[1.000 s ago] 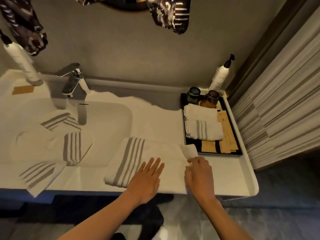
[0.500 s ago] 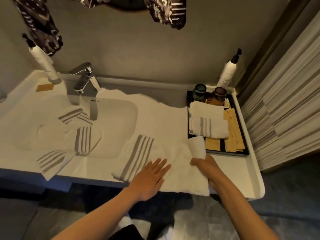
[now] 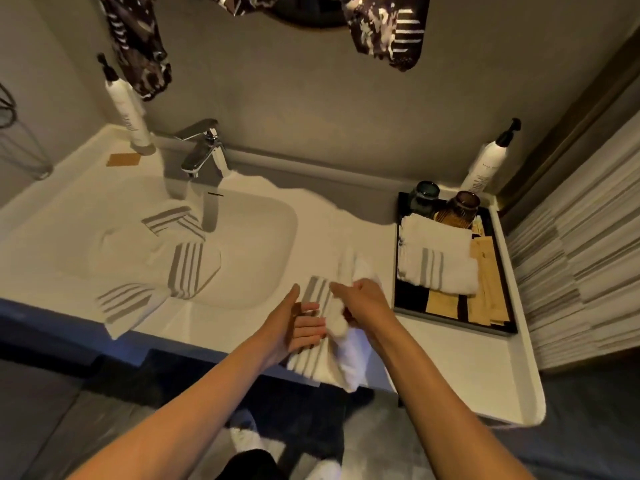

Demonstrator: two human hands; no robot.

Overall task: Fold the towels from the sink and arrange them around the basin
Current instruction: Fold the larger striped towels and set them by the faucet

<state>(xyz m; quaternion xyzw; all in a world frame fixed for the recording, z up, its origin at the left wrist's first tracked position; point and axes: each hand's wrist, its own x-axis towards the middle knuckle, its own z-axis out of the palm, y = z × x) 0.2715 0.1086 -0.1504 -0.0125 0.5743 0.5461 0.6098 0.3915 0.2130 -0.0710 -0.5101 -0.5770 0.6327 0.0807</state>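
A white towel with grey stripes (image 3: 323,355) lies on the counter at the front edge, right of the basin (image 3: 270,230), part folded and bunched. My right hand (image 3: 363,303) grips its white right part and holds it over the striped end. My left hand (image 3: 299,327) rests flat on the striped part, fingers together, its edge tilted up. More unfolded striped towels (image 3: 162,258) lie heaped in the basin, one corner hanging over the front rim. A folded striped towel (image 3: 438,261) lies on the black tray (image 3: 408,299) at the right.
A chrome tap (image 3: 204,150) stands behind the basin. White pump bottles stand at the back left (image 3: 126,112) and back right (image 3: 486,164). Two dark glasses (image 3: 445,204) and tan paper packets (image 3: 485,282) share the tray. A striped curtain (image 3: 581,254) hangs at the right.
My right hand lifted the towel's right end and carried it left over the striped end, so the towel is now narrower and bunched. My left hand tilted up on its edge.
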